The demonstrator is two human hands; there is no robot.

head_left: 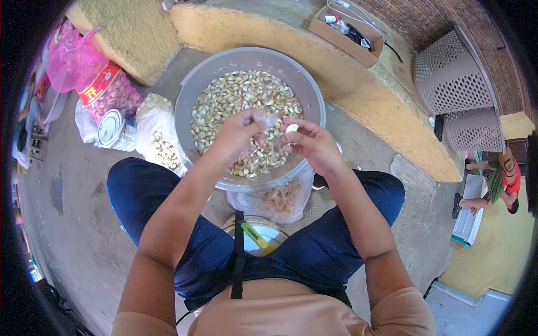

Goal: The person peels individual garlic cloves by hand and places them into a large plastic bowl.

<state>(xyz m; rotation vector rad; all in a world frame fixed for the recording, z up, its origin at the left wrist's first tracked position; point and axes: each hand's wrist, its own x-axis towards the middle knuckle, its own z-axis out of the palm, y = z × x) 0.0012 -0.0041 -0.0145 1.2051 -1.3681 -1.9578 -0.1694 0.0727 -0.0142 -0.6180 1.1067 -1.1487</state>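
Note:
Between the fingertips of my right hand (316, 147) is a pale garlic clove (292, 129), held over the near right part of a large grey basin (269, 57). My left hand (242, 135) is close beside it, fingers bent together and slightly blurred. A thin whitish film shows at its fingertips; I cannot tell what they grip. Below both hands, many loose garlic cloves (241, 96) cover the basin's bottom. Against the basin's near side lies a clear plastic bag (286, 203) with brownish skins in it.
A yellow cutter (255, 237) lies on a round lid (274, 232) between my thighs. At left are a white bag of cloves (162, 140), a tin can (115, 129) and a pink mesh sack (115, 98). A cardboard box (347, 36) sits on the ledge. Another person (504, 176) is at far right.

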